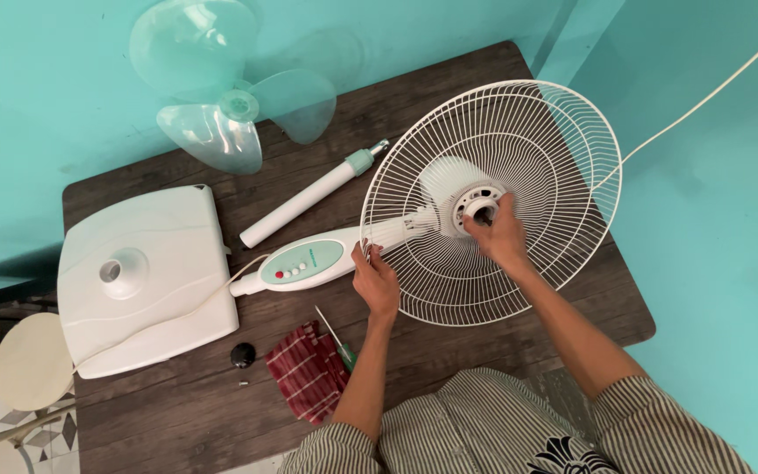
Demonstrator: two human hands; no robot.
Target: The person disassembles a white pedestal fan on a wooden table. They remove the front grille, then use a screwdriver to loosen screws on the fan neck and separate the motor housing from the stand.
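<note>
On the dark wooden table (449,351), the white wire fan guard (563,140) lies tilted over the right half, its rim reaching past the far right corner. The right hand (500,235) is inside the guard at its centre, fingers curled around the white ring nut (479,204) that sits on the motor housing (446,180); how tightly it grips cannot be told. The left hand (375,283) is closed on the guard's near-left rim, just beside the neck where the pale green control panel (302,262) with its small buttons joins the motor. A white power cord (704,98) runs from the guard off past the table's right edge toward the turquoise wall. At the left edge rests the square white fan base (146,276), a thin cord looping from it to the control section. Between base and guard a white stand tube (309,195) with a green collar lies diagonally. The translucent fan blade (230,96) leans at the far edge against the wall. Near the front edge lie a red checked cloth (307,373), a green-handled screwdriver (337,341) touching it, and a small black knob (242,355) well apart from both hands.
</note>
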